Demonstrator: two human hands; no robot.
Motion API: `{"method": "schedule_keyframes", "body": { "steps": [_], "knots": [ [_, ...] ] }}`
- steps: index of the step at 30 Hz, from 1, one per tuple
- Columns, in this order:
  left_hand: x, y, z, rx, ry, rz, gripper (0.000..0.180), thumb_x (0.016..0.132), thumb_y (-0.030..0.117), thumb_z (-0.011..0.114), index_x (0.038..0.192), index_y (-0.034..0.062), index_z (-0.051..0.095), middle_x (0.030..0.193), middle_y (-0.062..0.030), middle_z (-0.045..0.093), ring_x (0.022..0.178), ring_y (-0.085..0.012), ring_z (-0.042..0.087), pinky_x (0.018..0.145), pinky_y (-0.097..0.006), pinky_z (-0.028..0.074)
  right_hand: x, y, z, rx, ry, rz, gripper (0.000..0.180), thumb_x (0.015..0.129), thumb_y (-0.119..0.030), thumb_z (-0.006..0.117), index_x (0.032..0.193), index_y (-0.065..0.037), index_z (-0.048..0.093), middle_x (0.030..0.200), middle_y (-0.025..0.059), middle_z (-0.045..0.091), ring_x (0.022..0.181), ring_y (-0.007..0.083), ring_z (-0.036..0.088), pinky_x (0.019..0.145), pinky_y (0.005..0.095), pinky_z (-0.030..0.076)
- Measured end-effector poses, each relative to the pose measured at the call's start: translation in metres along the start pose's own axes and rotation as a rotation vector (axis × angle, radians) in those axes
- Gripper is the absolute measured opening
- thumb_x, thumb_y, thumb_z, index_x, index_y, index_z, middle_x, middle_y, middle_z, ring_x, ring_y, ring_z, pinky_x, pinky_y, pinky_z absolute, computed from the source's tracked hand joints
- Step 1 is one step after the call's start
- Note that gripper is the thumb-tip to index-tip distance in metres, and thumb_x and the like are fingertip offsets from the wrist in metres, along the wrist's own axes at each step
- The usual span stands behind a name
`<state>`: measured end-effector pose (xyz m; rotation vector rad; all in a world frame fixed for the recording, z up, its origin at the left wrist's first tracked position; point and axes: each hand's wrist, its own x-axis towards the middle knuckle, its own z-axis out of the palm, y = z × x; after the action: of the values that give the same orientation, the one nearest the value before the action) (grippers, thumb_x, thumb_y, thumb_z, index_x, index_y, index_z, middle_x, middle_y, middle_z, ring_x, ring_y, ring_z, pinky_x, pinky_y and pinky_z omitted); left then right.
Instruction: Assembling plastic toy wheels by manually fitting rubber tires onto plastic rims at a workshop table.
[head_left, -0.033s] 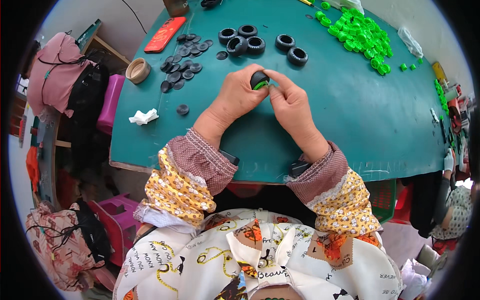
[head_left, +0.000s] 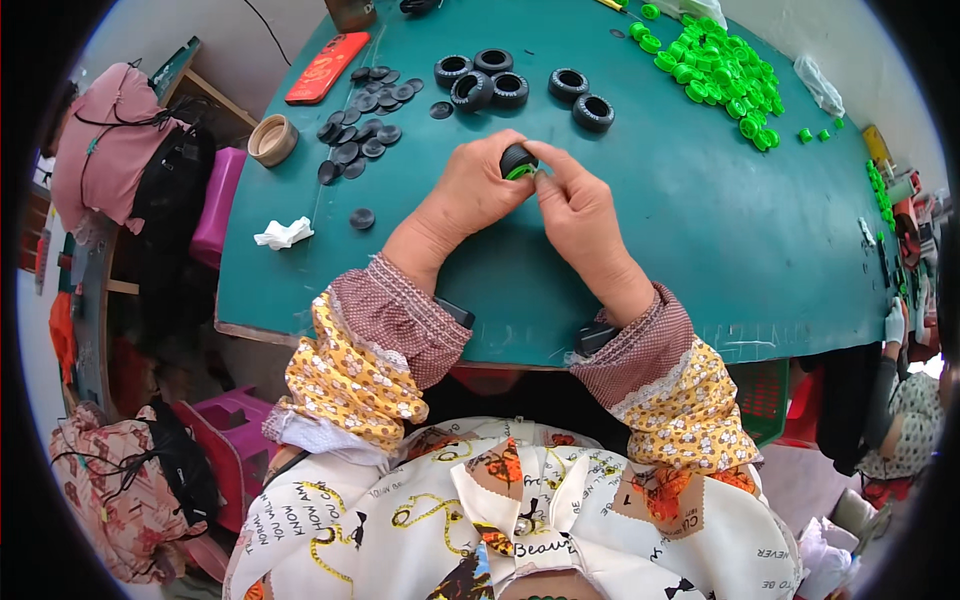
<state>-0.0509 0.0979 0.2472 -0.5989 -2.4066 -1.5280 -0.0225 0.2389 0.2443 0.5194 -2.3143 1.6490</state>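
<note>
My left hand (head_left: pixel 468 188) is closed around a small black toy tyre (head_left: pixel 516 157), its open side tilted toward me. Inside the tyre shows a bright green wheel hub (head_left: pixel 520 172). The fingers of my right hand (head_left: pixel 582 212) are closed at the tyre's right side, with thumb and index finger pinching at the hub's edge; the fingertips partly hide it. Both hands are over the green tabletop (head_left: pixel 680 240). Beyond them lie several loose black tyres (head_left: pixel 509 90) and, to the right, two more tyres (head_left: pixel 593 113).
Several flat black discs (head_left: pixel 345 153) lie at the left, near a red phone (head_left: pixel 328 68), a round tan container (head_left: pixel 273 140) and a crumpled white tissue (head_left: pixel 284 234). Many green hubs (head_left: pixel 715 75) are heaped at the far right. Another person's gloved hand (head_left: pixel 893 322) shows at the right edge.
</note>
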Motion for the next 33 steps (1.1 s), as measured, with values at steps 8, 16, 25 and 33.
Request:
{"method": "schedule_keyframes", "body": {
  "steps": [8, 16, 25, 33],
  "knots": [
    [0.005, 0.007, -0.007, -0.096, -0.257, -0.308, 0.024, 0.068, 0.004, 0.061, 0.090, 0.0012, 0.055, 0.074, -0.0030, 0.055, 0.067, -0.0085, 0.051, 0.060, -0.022, 0.043, 0.001, -0.003, -0.003, -0.048, -0.069, 0.062, 0.024, 0.082, -0.003, 0.048, 0.106, -0.005, 0.053, 0.060, 0.0116, 0.052, 0.053, 0.0163, 0.051, 0.052, 0.0281, 0.042],
    [0.005, 0.004, -0.003, -0.128, -0.047, -0.055, 0.028, 0.068, 0.006, 0.062, 0.095, 0.0017, 0.054, 0.074, -0.0007, 0.054, 0.066, -0.0080, 0.051, 0.059, -0.022, 0.043, 0.002, -0.001, -0.003, 0.076, -0.022, 0.140, 0.025, 0.083, -0.003, 0.048, 0.107, -0.005, 0.051, 0.057, 0.0083, 0.046, 0.050, 0.0122, 0.044, 0.050, 0.0266, 0.039],
    [-0.001, 0.006, -0.004, -0.133, -0.052, -0.092, 0.025, 0.070, 0.007, 0.062, 0.093, 0.0023, 0.054, 0.075, -0.0014, 0.055, 0.068, -0.0095, 0.052, 0.061, -0.022, 0.043, 0.005, -0.002, -0.001, -0.007, -0.012, 0.025, 0.022, 0.083, -0.004, 0.047, 0.105, -0.007, 0.051, 0.054, 0.0138, 0.048, 0.045, 0.0241, 0.049, 0.046, 0.0304, 0.038],
    [-0.002, 0.001, -0.002, 0.025, -0.115, -0.020, 0.026, 0.070, 0.006, 0.063, 0.095, 0.0031, 0.054, 0.075, -0.0032, 0.055, 0.070, -0.0083, 0.051, 0.063, -0.024, 0.044, -0.003, -0.012, -0.004, -0.215, -0.037, -0.066, 0.024, 0.083, -0.003, 0.046, 0.106, -0.007, 0.050, 0.058, 0.0144, 0.049, 0.048, 0.0206, 0.050, 0.048, 0.0294, 0.039]
  ]
}}
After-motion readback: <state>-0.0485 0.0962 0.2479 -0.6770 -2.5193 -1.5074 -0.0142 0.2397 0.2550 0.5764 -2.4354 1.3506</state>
